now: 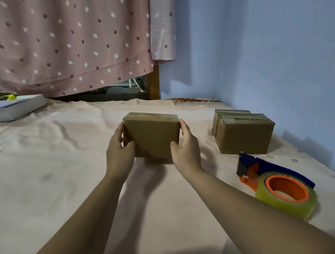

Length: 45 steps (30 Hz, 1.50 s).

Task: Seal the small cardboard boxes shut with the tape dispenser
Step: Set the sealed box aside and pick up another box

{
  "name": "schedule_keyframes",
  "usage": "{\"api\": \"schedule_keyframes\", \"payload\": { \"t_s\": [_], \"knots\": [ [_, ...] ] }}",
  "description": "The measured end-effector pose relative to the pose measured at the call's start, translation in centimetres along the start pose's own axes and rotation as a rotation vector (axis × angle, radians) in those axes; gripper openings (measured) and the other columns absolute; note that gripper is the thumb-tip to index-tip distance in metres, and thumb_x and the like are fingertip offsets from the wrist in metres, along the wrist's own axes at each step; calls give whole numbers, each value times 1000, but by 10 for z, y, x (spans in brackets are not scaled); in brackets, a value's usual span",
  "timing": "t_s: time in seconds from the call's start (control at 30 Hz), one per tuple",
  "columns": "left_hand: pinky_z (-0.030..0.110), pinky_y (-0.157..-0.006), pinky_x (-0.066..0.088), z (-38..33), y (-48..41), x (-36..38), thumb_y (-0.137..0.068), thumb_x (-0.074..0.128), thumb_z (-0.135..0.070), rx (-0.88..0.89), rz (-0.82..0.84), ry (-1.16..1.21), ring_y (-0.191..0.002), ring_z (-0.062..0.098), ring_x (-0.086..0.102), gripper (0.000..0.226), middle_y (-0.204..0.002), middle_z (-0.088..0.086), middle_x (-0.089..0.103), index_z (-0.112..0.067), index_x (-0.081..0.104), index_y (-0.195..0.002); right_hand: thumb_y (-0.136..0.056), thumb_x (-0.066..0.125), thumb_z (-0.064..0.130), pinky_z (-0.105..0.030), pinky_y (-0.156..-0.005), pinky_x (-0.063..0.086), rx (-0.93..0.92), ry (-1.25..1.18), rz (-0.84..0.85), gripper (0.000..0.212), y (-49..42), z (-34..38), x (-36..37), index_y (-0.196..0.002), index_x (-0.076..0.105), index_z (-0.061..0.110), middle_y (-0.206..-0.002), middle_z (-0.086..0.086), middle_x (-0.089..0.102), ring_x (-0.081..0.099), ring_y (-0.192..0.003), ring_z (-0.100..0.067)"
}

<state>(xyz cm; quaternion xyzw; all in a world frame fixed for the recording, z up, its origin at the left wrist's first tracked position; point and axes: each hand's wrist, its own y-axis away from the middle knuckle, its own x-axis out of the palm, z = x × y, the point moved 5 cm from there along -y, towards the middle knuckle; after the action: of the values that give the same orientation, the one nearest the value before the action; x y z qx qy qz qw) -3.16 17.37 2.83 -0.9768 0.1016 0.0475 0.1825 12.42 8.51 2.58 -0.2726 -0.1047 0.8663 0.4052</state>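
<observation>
A small brown cardboard box sits in the middle of the pink sheet, held from both sides. My left hand grips its left end with the thumb on the near face, and my right hand grips its right end the same way. To the right stand two more small cardboard boxes pressed together, with tape along their tops. Nearer me on the right lies the tape dispenser, blue and orange with a clear tape roll, untouched by either hand.
A flat white box lies at the far left of the bed sheet. A spotted pink curtain hangs behind, a wooden post stands at its right edge, and a blue wall closes the right side.
</observation>
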Motion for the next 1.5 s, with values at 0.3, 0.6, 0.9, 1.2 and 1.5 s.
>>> {"api": "schedule_keyframes", "payload": {
  "t_s": [0.3,0.6,0.9,1.2,1.5],
  "knots": [
    [39,-105,39,62,-30,-11,-92,47,-2,-120,-17,-44,-130,22,46,75,-147,-1,42,-34,14,-151,-82,60,6,-36,-102,45,-42,-36,177,90,-9,-34,62,-148,9,40,-150,-2,24,41,-131,-20],
    [34,-91,42,73,-38,-23,-87,55,-10,-205,-241,-127,-111,26,51,54,-133,10,45,-13,31,-135,-77,51,27,-36,-89,49,175,241,222,49,-19,-44,70,-126,47,33,-112,3,65,60,-104,-26],
    [33,-96,41,87,-67,-22,-90,60,-17,-285,27,8,-112,16,48,68,-134,-8,44,-18,20,-145,-83,47,29,-43,-96,38,79,516,313,35,-28,-29,92,-114,35,20,-117,-6,58,49,-115,-31],
    [35,-89,44,91,-81,-17,-87,53,-16,-160,25,-277,-101,22,54,41,-110,-3,55,-25,42,-125,-93,29,36,-48,-105,20,-55,736,395,51,-37,-39,114,-143,32,30,-155,1,25,20,-137,-23],
    [38,-100,39,71,-55,-7,-85,54,-7,61,-2,-618,-120,37,48,39,-140,17,37,-10,54,-124,-87,43,26,-35,-103,35,0,533,335,45,-27,-26,83,-131,48,34,-138,5,48,44,-124,-22]
  ]
}}
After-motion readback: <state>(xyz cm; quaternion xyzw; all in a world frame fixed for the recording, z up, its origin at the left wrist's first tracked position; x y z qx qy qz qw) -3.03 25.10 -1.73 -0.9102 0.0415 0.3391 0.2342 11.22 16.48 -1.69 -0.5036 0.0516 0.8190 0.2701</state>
